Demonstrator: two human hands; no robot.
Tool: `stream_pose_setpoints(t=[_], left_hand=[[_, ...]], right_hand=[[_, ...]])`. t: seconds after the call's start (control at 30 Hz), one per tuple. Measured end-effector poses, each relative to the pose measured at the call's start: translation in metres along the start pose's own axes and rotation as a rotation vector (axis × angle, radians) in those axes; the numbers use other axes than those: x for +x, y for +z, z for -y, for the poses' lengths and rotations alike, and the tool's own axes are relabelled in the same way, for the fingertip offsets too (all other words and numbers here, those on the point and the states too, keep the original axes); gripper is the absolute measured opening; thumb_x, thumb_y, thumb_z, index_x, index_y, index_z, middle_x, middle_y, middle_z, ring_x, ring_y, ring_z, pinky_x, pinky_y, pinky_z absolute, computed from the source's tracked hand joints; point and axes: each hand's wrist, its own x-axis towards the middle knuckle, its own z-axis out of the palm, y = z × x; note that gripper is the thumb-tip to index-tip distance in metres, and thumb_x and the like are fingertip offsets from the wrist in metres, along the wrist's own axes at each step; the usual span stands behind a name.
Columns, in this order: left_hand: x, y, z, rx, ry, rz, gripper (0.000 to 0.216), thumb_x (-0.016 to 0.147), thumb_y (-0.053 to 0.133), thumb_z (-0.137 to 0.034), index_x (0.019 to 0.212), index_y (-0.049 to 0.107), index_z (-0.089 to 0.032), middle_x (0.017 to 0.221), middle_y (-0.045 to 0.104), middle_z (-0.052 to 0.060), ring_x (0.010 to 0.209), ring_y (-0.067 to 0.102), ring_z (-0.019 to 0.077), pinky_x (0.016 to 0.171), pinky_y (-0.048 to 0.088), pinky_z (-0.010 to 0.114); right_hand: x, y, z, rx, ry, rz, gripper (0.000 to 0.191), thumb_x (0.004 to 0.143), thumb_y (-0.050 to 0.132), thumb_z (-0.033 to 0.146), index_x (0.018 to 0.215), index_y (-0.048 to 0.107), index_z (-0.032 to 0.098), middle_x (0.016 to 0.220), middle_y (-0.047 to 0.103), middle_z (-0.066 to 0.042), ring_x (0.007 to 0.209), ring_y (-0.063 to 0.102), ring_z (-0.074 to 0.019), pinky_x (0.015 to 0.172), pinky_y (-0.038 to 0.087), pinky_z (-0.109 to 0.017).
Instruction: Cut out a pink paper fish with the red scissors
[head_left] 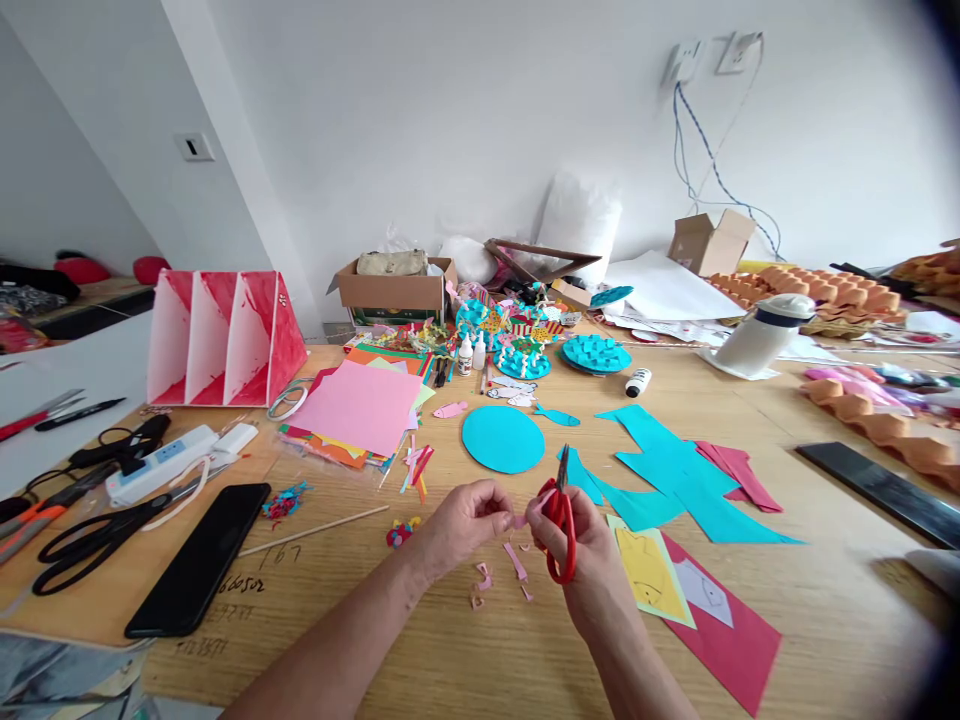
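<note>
My right hand (pixel 592 560) is closed around red-handled scissors (pixel 561 520), their blades pointing up. My left hand (pixel 465 520) pinches a small pink paper piece (pixel 519 521) right beside the scissor blades. Both hands hover just above the wooden table (pixel 450 640), near its front. Pink paper scraps (pixel 514 560) lie on the table below my hands. A turquoise paper oval (pixel 502 438) lies just beyond them.
Turquoise paper offcuts (pixel 675 480), red sheets (pixel 720 620) and a yellow sheet (pixel 651 570) lie to the right. A stack of coloured paper (pixel 360 410), a black phone (pixel 201 560), black scissors (pixel 90 540) and a power strip (pixel 161 462) lie left. Paper crafts and boxes crowd the back.
</note>
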Motion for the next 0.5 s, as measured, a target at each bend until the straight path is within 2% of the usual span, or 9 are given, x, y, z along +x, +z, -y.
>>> stream_pose_setpoints(t=[0.17, 0.37, 0.47, 0.5], left_hand=[[-0.007, 0.016, -0.013, -0.106, -0.033, -0.045, 0.024, 0.074, 0.059, -0.036, 0.084, 0.053, -0.015, 0.077, 0.057, 0.002, 0.075, 0.053, 0.0136, 0.069, 0.038, 0.025], [-0.010, 0.040, -0.012, -0.195, -0.056, -0.238, 0.024, 0.069, 0.064, -0.035, 0.066, 0.053, -0.014, 0.061, 0.052, -0.001, 0.062, 0.050, 0.0118, 0.060, 0.037, 0.023], [-0.015, 0.041, -0.012, -0.191, -0.086, -0.331, 0.022, 0.068, 0.065, -0.032, 0.064, 0.053, -0.014, 0.059, 0.051, -0.002, 0.061, 0.047, 0.0105, 0.060, 0.036, 0.022], [-0.018, 0.040, -0.012, -0.190, -0.096, -0.355, 0.021, 0.068, 0.065, -0.032, 0.064, 0.053, -0.014, 0.060, 0.051, -0.002, 0.061, 0.048, 0.0103, 0.061, 0.036, 0.022]], right_hand=[[-0.005, 0.001, -0.007, 0.020, -0.036, -0.081, 0.021, 0.070, 0.068, 0.032, 0.074, 0.051, 0.020, 0.060, 0.049, 0.006, 0.053, 0.042, -0.0097, 0.049, 0.036, -0.020], [-0.010, 0.008, -0.006, 0.042, -0.053, -0.104, 0.023, 0.071, 0.066, 0.035, 0.075, 0.050, 0.020, 0.065, 0.050, 0.004, 0.056, 0.045, -0.0110, 0.050, 0.038, -0.021], [-0.016, 0.002, -0.002, -0.113, -0.020, -0.078, 0.022, 0.074, 0.061, 0.039, 0.075, 0.050, 0.021, 0.060, 0.048, 0.004, 0.052, 0.043, -0.0115, 0.045, 0.035, -0.022], [-0.020, -0.003, -0.002, -0.198, -0.009, -0.024, 0.023, 0.076, 0.058, 0.041, 0.073, 0.050, 0.021, 0.060, 0.049, 0.004, 0.052, 0.043, -0.0121, 0.046, 0.035, -0.022]])
